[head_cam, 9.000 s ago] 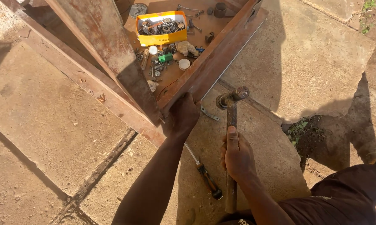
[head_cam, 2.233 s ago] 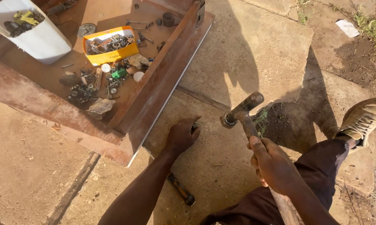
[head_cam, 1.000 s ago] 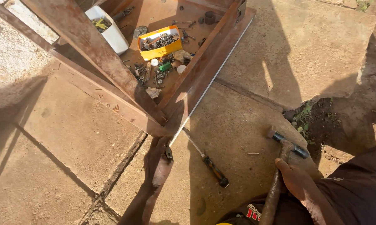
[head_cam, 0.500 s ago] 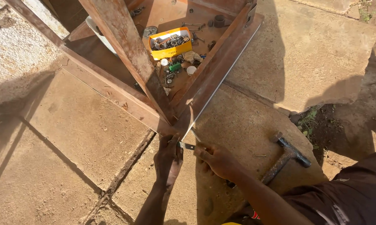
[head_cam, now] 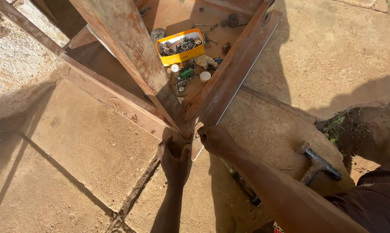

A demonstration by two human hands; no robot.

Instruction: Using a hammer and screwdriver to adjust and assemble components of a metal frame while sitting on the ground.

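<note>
A rusty steel frame [head_cam: 229, 82] of angle bars and a sloping beam [head_cam: 130, 51] comes to a corner in the middle of the view. My left hand [head_cam: 175, 157] grips that corner from below, fingers curled on the metal. My right hand [head_cam: 214, 140] is right beside it, fingers pinched on a small thin metal fastener [head_cam: 198, 137] held against the corner. A hammer [head_cam: 318, 164] lies on the concrete to the right, apart from both hands. A screwdriver [head_cam: 242, 185] with a dark handle lies under my right forearm.
Inside the frame on a rusty plate stand a yellow box [head_cam: 180, 46] of bolts and nuts and several loose small parts [head_cam: 190, 75]. Concrete slabs with a dirt-filled joint [head_cam: 134, 194] surround it. A hole with weeds [head_cam: 346, 129] lies at the right.
My right hand has let go of the hammer, which now lies on the concrete, and has come to the frame corner beside my left hand. The view has shifted closer.
</note>
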